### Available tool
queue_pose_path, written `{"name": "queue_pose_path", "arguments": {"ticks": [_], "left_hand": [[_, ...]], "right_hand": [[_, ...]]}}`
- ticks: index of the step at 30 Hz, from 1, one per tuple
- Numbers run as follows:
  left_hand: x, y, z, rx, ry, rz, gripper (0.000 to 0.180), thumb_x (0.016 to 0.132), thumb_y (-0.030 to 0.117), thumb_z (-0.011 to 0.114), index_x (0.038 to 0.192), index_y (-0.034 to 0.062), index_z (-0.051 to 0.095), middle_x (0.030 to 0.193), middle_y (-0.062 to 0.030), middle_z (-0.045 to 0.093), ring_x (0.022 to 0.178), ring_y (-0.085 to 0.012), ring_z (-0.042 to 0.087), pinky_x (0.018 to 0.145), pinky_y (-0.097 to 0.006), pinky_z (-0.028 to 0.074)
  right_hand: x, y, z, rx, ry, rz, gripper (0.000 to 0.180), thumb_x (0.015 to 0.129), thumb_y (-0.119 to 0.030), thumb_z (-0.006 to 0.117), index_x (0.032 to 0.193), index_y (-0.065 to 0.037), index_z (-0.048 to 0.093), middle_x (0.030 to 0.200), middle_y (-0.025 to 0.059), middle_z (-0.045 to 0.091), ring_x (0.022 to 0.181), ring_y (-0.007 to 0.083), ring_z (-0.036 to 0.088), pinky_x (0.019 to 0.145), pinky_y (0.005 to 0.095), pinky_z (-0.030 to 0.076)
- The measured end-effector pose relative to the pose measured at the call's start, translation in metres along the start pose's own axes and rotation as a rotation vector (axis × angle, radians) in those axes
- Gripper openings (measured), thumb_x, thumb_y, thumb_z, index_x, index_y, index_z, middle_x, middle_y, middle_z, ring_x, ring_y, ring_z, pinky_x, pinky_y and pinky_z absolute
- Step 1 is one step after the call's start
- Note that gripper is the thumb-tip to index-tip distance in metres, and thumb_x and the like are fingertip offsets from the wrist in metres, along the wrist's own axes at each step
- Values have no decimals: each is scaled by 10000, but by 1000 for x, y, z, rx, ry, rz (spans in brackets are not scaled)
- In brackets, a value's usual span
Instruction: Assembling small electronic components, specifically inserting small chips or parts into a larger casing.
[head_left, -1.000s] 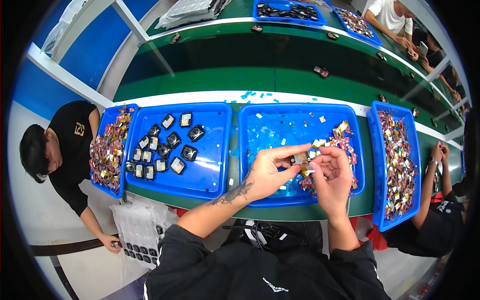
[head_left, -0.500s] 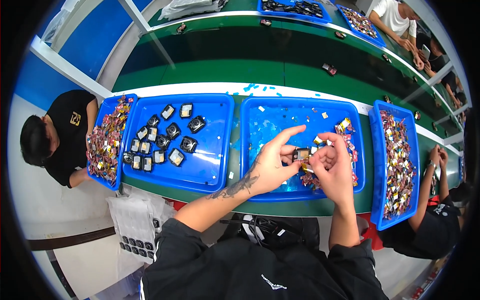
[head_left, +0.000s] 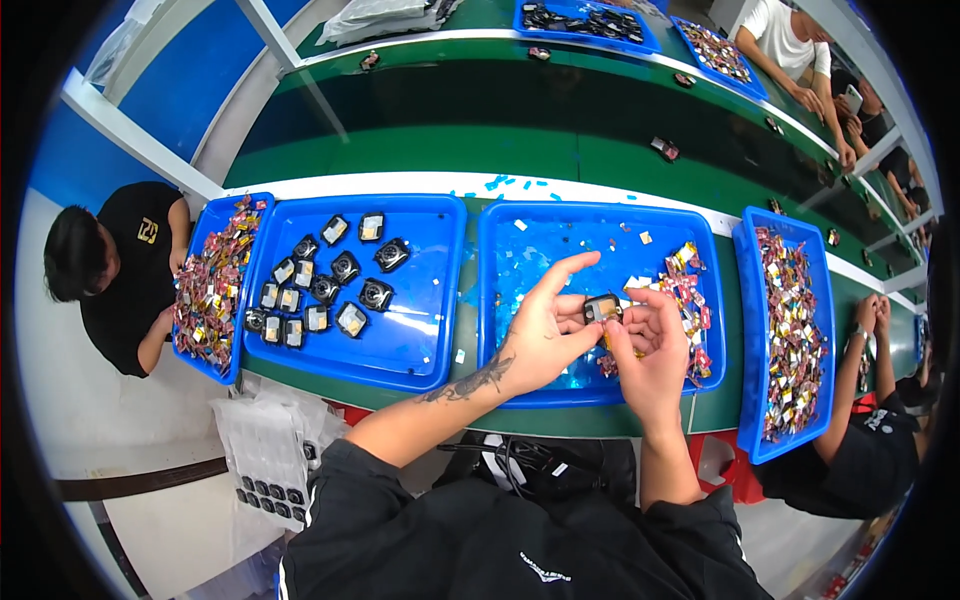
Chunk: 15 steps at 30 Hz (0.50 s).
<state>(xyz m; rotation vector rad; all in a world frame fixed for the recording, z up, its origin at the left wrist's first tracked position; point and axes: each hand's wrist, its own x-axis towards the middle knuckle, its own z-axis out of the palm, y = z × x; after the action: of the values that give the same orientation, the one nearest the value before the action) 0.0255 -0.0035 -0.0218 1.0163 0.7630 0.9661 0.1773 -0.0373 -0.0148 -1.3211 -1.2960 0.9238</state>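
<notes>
We counted four blue trays along the near edge of the bench: a narrow tray (head_left: 208, 300) at the far left, two wide ones (head_left: 420, 340) (head_left: 560, 245) in the middle, and a narrow one (head_left: 752, 400) at the far right. In the left wide tray we counted about fourteen small dark parts (head_left: 345, 267). The colourful pieces (head_left: 790, 330) heaped in three trays were too many and too small for us to count. Two hands, left (head_left: 540, 335) and right (head_left: 650, 350), shared one small part (head_left: 601, 307).
</notes>
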Motion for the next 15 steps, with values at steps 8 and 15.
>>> {"name": "queue_pose_path", "arguments": {"ticks": [8, 15], "left_hand": [[-65, 110, -12, 750, 78, 786, 341, 783, -72, 658, 1111, 15, 626, 994, -128, 665, 830, -254, 655, 770, -338, 537], [-170, 216, 60, 713, 188, 982, 109, 876, 145, 601, 940, 122, 516, 868, -49, 619, 697, -243, 576, 563, -311, 472]], "right_hand": [[95, 4, -22, 8, -235, 82, 363, 822, 26, 649, 1153, 21, 500, 767, 72, 657, 656, 115, 605, 634, 242, 492], [264, 80, 15, -367, -158, 141, 370, 697, -121, 789, 998, 8, 617, 781, 111, 671, 703, 167, 639, 643, 282, 489]]}}
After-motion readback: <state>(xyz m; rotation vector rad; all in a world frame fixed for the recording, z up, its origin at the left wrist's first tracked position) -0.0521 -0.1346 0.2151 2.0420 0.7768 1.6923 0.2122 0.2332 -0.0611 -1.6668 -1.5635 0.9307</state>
